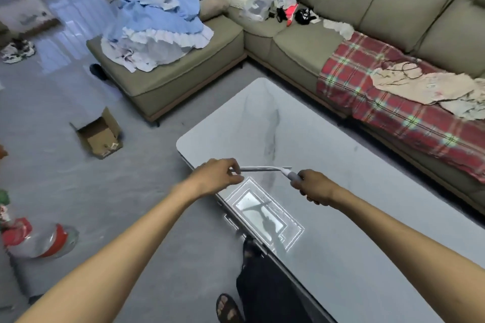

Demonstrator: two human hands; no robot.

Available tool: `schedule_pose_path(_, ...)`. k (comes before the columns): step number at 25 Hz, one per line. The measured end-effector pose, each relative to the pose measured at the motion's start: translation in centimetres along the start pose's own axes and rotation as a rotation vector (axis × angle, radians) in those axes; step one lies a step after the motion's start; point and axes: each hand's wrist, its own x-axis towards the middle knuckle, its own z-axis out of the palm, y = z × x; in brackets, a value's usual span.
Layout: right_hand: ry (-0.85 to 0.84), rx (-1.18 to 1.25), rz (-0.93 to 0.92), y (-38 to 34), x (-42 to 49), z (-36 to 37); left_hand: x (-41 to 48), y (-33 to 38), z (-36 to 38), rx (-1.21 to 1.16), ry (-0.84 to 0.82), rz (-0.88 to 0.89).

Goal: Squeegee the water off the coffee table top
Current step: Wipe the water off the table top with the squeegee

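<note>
A white squeegee (265, 169) hangs in the air above the near-left part of the coffee table top (341, 170), a glossy pale marble slab. My right hand (313, 187) grips its light handle. My left hand (219, 174) pinches the left end of the blade between thumb and fingers. The blade lies roughly level and does not touch the surface. A bright ceiling-light reflection below the hands shows the squeegee's shadow. I cannot make out water on the top.
An olive sectional sofa (301, 42) wraps the table's far and right sides, with a red plaid blanket (393, 110) and piled clothes (157, 26). An open cardboard box (101, 135) and a red-and-clear bowl (49, 240) lie on the floor at left. My sandalled foot (228, 308) stands by the table's edge.
</note>
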Motion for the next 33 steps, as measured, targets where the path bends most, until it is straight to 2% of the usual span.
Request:
schedule_pose_path(7,0.037,0.083,0.067,-6.4,17.1,-4.0,17.2,-4.4,-7.8,0.095,-0.099,-0.057)
schedule_pose_path(12,0.161,0.106,0.063,-11.6,26.0,-9.1,28.5,-7.2,-13.9,0.051,-0.124,-0.070)
schedule_pose_path(15,0.244,0.061,0.069,-12.3,34.4,-8.2,38.8,-11.4,-13.7,0.070,-0.121,-0.085)
schedule_pose_path(18,0.289,0.136,0.152,-11.9,43.0,-7.3,49.0,-16.6,-11.5,0.101,-0.163,-0.088)
schedule_pose_path(22,0.486,0.044,0.137,-12.5,55.4,-10.6,60.8,-21.6,-9.2,0.146,-0.187,-0.052)
schedule_pose_path(25,0.554,-0.080,0.150,-13.8,64.0,-13.8,66.0,-23.3,-7.9,0.229,-0.209,-0.023)
schedule_pose_path(28,0.543,-0.130,0.172,-14.9,70.2,-15.0,68.1,-24.1,-6.5,0.305,-0.221,0.018)
schedule_pose_path(33,0.454,-0.247,0.254,-14.2,71.4,-13.0,69.0,-24.4,-5.4,0.272,-0.242,0.024)
